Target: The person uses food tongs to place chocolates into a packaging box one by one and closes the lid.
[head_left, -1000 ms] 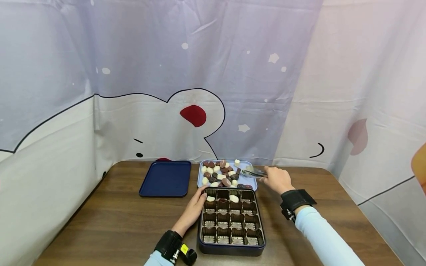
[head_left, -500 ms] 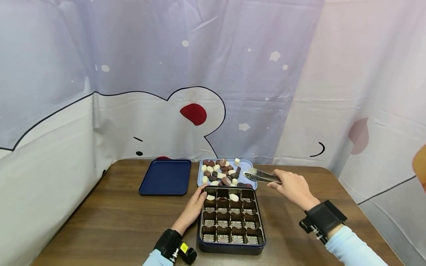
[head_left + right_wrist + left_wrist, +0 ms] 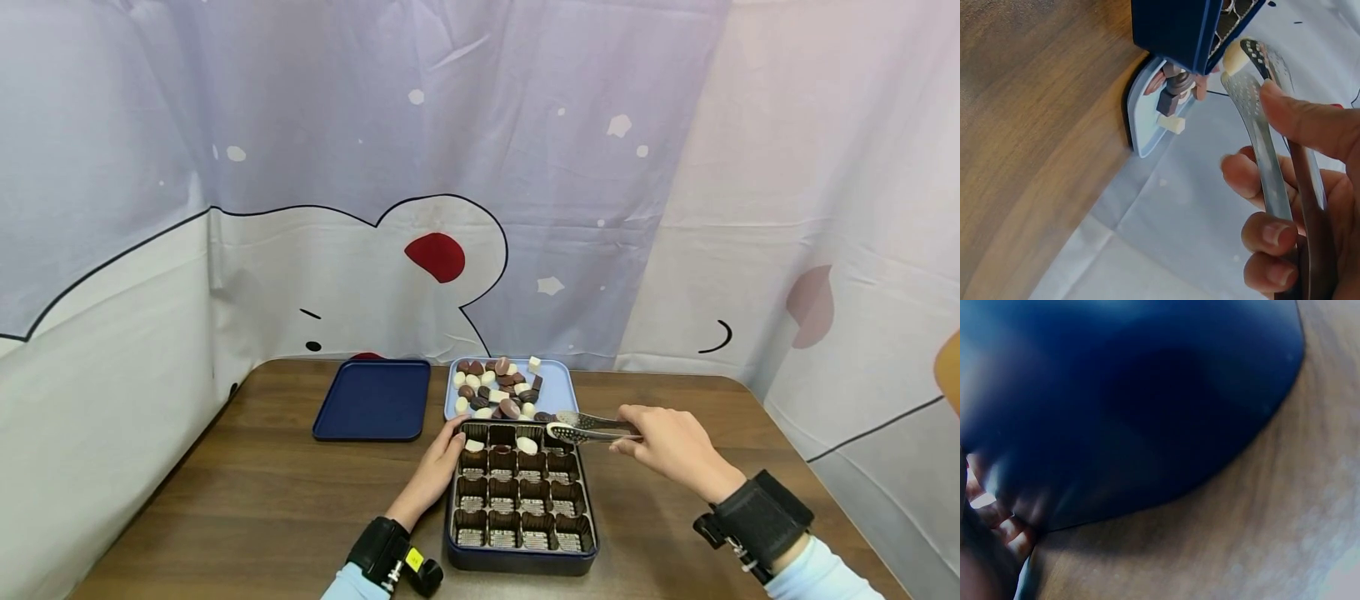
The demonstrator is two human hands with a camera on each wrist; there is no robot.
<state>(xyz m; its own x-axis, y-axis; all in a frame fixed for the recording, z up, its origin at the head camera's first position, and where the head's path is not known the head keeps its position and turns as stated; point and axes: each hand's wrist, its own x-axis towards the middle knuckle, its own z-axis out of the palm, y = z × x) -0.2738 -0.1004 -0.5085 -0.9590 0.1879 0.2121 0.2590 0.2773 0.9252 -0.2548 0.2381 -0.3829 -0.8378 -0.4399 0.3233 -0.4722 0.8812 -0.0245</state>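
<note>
A dark blue box (image 3: 521, 560) holds a brown divided insert with several compartments; its far row contains a few chocolates, among them a white oval chocolate (image 3: 527, 446). My left hand (image 3: 435, 467) holds the box at its far left corner, fingertips right at the rim; bent fingers (image 3: 1013, 534) show against the wall in the left wrist view. My right hand (image 3: 671, 446) grips metal tongs (image 3: 592, 429) with perforated tips, which overlap the box's far right compartment. A cream-coloured chocolate (image 3: 1235, 57) sits between the tong tips in the right wrist view.
Behind the box stands a light blue tray (image 3: 558, 387) with several white, brown and dark chocolates heaped mostly on its left. A dark blue lid (image 3: 372, 400) lies to the left on the wooden table (image 3: 262, 500). A printed curtain (image 3: 337, 108) hangs behind the table.
My right hand has drawn the tongs off the tray, first right and then toward me, down to the box's far right corner. The left hand and box have stayed put.
</note>
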